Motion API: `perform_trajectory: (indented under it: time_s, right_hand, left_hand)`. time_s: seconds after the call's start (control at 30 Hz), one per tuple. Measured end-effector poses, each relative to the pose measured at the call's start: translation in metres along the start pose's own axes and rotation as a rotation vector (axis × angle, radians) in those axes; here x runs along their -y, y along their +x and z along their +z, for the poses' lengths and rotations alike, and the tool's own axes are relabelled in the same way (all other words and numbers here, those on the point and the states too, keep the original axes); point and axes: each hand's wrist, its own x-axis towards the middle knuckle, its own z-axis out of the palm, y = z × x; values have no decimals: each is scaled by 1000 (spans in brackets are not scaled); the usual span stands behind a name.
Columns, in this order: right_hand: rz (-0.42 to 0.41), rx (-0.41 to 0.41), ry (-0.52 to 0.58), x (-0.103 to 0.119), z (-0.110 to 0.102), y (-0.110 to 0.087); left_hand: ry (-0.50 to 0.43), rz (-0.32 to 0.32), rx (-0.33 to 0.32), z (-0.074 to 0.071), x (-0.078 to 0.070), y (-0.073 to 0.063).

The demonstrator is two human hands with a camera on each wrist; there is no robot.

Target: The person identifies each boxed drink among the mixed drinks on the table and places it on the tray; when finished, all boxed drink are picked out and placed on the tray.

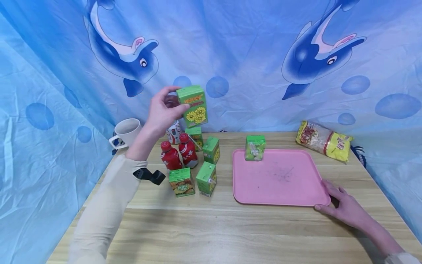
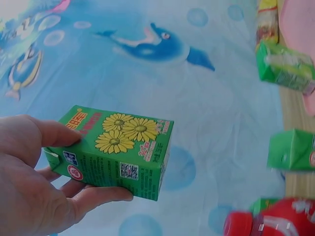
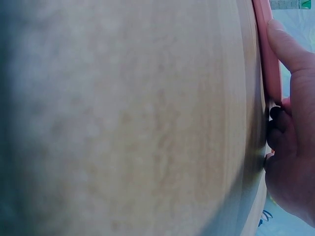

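My left hand (image 1: 166,112) grips a green drink carton (image 1: 194,106) printed with yellow flowers, raised above the other drinks. In the left wrist view, the thumb lies across the flowered face of the carton (image 2: 125,132) and the fingers wrap beneath it. My right hand (image 1: 344,207) holds the near right corner of a pink tray (image 1: 277,183), thumb at its front edge and fingers along its right side. On the tray's far left part stands a green carton (image 1: 255,148) with a pale green picture.
Left of the tray stand two red bottles (image 1: 171,157), a white can (image 1: 174,132) and several green cartons (image 1: 206,179). A white mug (image 1: 128,131) sits at the back left, partly behind the left arm. A yellow food packet (image 1: 324,141) lies at the back right, before the blue curtain.
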Motion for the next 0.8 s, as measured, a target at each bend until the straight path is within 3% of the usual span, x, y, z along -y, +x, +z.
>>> perform_trajectory:
  time_s: [0.3, 0.57, 0.8]
  right_hand:
    - [20, 6, -3, 0, 0, 0]
    - [-36, -31, -9, -3, 0, 0]
    - [-49, -38, -5, -5, 3, 0]
  left_hand:
    - [16, 11, 101, 45, -4, 2]
    - [0, 12, 180, 83, -12, 4]
    - [-64, 14, 237, 115, -14, 4]
